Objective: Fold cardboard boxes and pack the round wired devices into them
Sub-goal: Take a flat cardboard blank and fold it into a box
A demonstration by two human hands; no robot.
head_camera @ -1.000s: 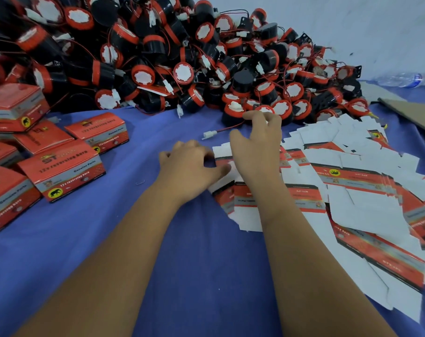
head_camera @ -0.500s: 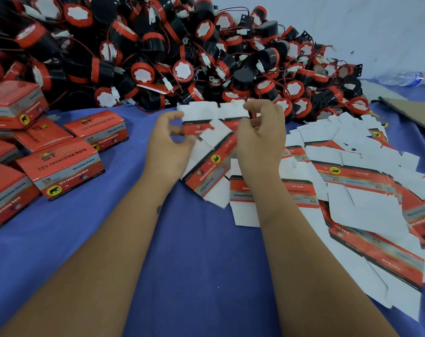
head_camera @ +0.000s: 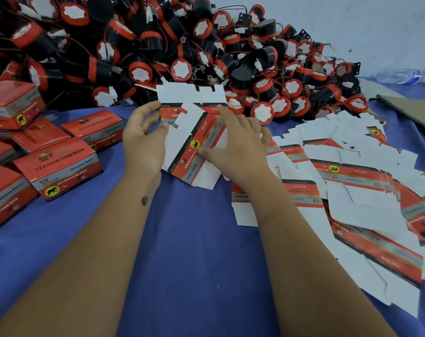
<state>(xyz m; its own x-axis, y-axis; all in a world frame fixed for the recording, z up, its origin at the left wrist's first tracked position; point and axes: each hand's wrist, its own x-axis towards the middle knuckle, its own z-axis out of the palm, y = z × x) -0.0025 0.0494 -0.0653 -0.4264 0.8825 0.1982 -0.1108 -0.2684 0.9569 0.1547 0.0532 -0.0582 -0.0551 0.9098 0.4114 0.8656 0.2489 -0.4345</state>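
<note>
A blue cloth (head_camera: 194, 251) covers the whole work surface. Across its far side rises a big heap of round wired devices (head_camera: 182, 52), black bodies with red rims, white faces and thin red wires with white plugs, lying at all angles against one another. To the right, a wide spread of flat box blanks (head_camera: 352, 181) lies overlapping on the cloth, white insides and red printed bands showing. On the left sits a cluster of folded red boxes (head_camera: 58, 166), all with their lids closed, so what is inside cannot be told; one of them rests on top of others at the far left edge. A brown cardboard sheet (head_camera: 410, 110) lies at the far right, and a clear plastic bottle (head_camera: 401, 75) lies on its side beyond it. In the middle, in front of the heap, a half-opened box blank (head_camera: 194, 132) is held up off the cloth, its white flaps standing upward and nothing in it. The left hand (head_camera: 143, 139) grips its left edge between thumb and curled fingers. The right hand (head_camera: 235, 144) pinches the right panel, thumb on the printed band and fingers spread over the top.
</note>
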